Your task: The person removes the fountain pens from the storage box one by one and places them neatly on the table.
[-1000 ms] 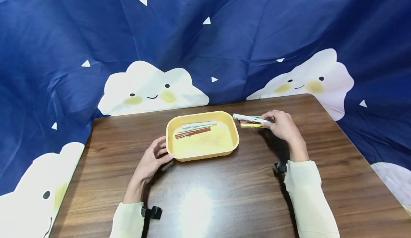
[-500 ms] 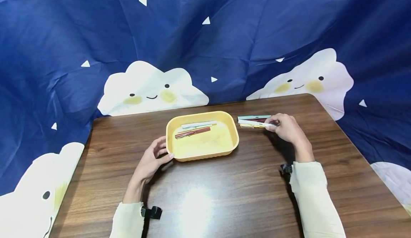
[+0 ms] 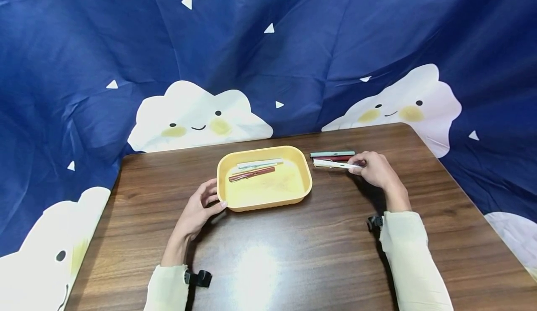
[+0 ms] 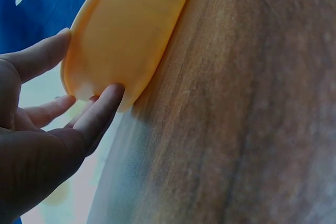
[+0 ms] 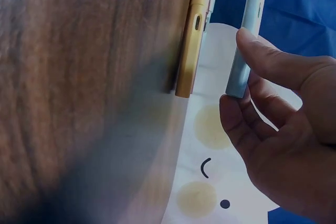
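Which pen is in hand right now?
The white pen, pinched in the right hand, right of the yellow tray; the other visible pens lie in the tray or on the table, unheld.

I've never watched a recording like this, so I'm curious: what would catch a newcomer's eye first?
Probably the bright yellow tray near the middle of the head view, standing on a brown table with a few pens inside. Behind it stretches a deep-blue cloth with smiling white clouds. To the tray's right, the person's right grip holds a white pen near other pens.
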Available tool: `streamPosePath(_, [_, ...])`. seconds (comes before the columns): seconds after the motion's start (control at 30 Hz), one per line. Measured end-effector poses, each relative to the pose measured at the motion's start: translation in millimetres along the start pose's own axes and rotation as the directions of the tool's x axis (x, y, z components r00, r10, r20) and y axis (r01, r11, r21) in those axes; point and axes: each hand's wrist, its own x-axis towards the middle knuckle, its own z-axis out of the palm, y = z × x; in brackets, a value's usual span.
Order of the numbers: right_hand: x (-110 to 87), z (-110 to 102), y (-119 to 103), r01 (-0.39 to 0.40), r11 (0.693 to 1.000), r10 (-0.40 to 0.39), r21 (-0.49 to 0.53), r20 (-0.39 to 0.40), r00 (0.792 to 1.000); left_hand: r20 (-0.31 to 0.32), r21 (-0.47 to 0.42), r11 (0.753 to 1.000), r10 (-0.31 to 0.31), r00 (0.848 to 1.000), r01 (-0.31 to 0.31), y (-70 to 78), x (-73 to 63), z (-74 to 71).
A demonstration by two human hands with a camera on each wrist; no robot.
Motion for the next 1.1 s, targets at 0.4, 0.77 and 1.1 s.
streamPosePath(0.4, [0.8, 9, 7, -0.008, 0.999, 0.008, 0.031, 0.008, 1.000, -0.009, 0.013, 1.000, -0.013, 1.000, 0.014, -0.1, -0.2, 0.4])
streamPosePath(0.77, [4.3, 13, 14, -0.032, 0.998, 0.030, 0.048, 0.027, 0.999, -0.009, 0.011, 1.000, -0.008, 1.000, 0.008, -0.3, 0.2, 0.0])
streamPosePath(1.1, [10.2, 15, 20, -0.061, 0.998, 0.059, 0.033, 0.061, 0.996, -0.012, 0.010, 1.000, -0.016, 1.000, 0.016, -0.2, 1.0, -0.3])
